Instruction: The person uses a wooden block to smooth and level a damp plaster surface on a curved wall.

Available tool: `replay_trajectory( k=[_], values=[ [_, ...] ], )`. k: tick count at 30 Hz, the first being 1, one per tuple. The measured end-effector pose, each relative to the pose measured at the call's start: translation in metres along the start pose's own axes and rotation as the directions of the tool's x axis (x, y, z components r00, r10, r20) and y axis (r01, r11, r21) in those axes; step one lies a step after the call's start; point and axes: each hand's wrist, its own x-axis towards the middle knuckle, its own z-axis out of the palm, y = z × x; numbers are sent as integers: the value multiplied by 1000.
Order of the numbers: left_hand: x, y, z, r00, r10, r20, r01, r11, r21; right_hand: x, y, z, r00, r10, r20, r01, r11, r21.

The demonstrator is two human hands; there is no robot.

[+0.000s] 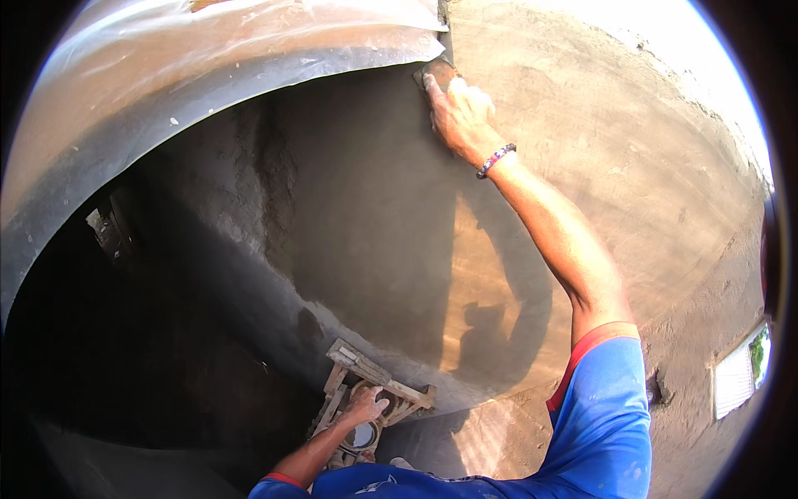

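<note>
My right hand [461, 116] reaches far up the plastered wall [366, 166]. Its fingers close on a small brownish pad [439, 73], pressed against the wall at a dark vertical edge; whether it is a sponge or a float I cannot make out. Low in front of me, my left hand [366, 406] is over a round bucket [361, 436] with something pale inside. Its fingers are loosely bent and a little apart, with no held thing showing. The bucket is at a rough wooden trestle [357, 359], spattered with dried mortar.
Translucent plastic sheeting [249, 62] hangs across the upper left, over a dark opening. Sunlit plaster [598, 125] continues on the right, with my arm's shadow below. A small window [740, 374] is at the far right. A rough ledge [332, 324] runs along the wall's foot.
</note>
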Motion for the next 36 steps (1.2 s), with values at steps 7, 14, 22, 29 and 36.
replay_trajectory(
  k=[7,14,22,29,36],
  values=[
    [2,27,-6,989,126,-78,-129,991,-40,-20,37,-28,990,-103,100,99,994,44],
    [18,63,-63,948,219,-233,-228,974,-13,-45,167,-103,961,276,-15,-276,954,-117],
    [56,192,-146,675,602,-426,-568,793,221,-31,143,-78,994,51,95,-39,992,-122],
    [42,359,-231,206,790,-578,-632,558,538,-21,194,-120,930,364,-54,-368,923,-110],
    [55,425,-276,-128,750,-649,-602,461,651,-96,102,-60,996,51,73,-51,999,-8]
  ],
)
